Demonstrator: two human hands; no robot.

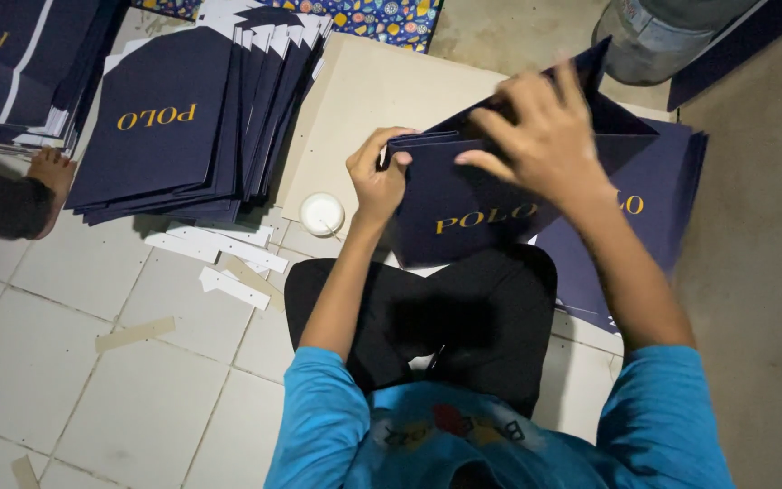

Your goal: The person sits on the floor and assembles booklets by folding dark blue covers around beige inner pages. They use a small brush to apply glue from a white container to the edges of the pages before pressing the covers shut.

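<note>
Centre-right of the frame: a navy paper bag (463,213), half folded, gold lettering on its face, held above a flat sheet of pale board (364,100) and a short stack of like navy sheets (653,181) at the right. Left hand (377,177) curled shut, pinching the bag's left edge between thumb and fingers. Right hand (540,136) spread wide, fingers pressed flat along the upper fold, gripping nothing but bearing down on the crease. Risk, judged from here: a crooked crease if the pressing hand slides while the pinch lets go; a scuff or dull mark on the matte dark stock from rubbing; a torn corner where the peaked flap stands up at the top. Small round white pot (322,214) just left of the pinching hand, possibly paste, contents not clear; a nudge from the wrist could tip it onto the floor or smear the paper. Stock looks stiff, smooth, card-like, sharp at the edges. Upper left: a fanned pile of finished navy pieces (183,118), white inner edges showing, overlapping like shingles. Below it, loose white card strips (219,249) and beige offcuts on white floor tiles (138,398) with dark grout lines. Another person's bare foot (52,172) at the far left edge. Grey rounded container (653,41) at the top right, partly cut off.
</note>
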